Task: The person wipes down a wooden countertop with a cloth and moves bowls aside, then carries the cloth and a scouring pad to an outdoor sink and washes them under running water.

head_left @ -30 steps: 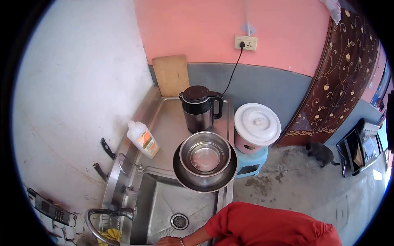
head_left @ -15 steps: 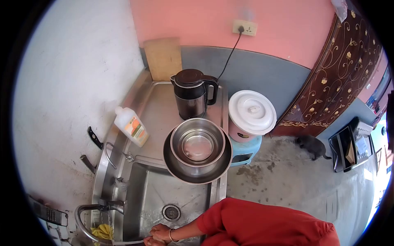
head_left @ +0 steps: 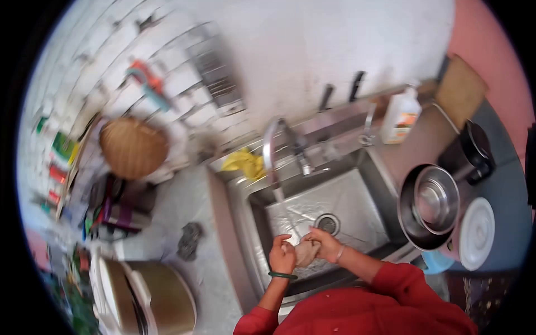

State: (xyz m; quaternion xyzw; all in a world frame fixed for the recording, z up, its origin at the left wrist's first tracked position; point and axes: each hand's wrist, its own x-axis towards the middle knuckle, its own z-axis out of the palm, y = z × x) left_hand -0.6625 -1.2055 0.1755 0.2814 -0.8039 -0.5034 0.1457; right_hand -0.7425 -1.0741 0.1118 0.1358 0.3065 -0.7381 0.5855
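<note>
Over the steel sink [head_left: 357, 223], my left hand [head_left: 283, 254] and my right hand [head_left: 325, 243] hold a wet beige cloth [head_left: 306, 253] between them. A green bangle circles the left wrist and a thin bracelet the right. Just above the hands, the curved faucet [head_left: 269, 153] appears to run a thin stream down near the cloth. The round drain [head_left: 327, 224] lies just beyond my right hand. A yellow cloth [head_left: 244, 163] is behind the sink, left of the faucet.
Stacked steel bowls [head_left: 432, 201], a white bottle [head_left: 401, 116] and a black kettle [head_left: 468, 151] stand right of the sink. A lidded white bucket [head_left: 476, 233] is beyond. At left are a large cooker [head_left: 162, 296], a woven basket [head_left: 134, 147] and a dark scrubber [head_left: 190, 240].
The view has swung left, bringing the left counter and brick wall into sight. Both hands now show over the sink with the beige cloth, which was not visible before.
</note>
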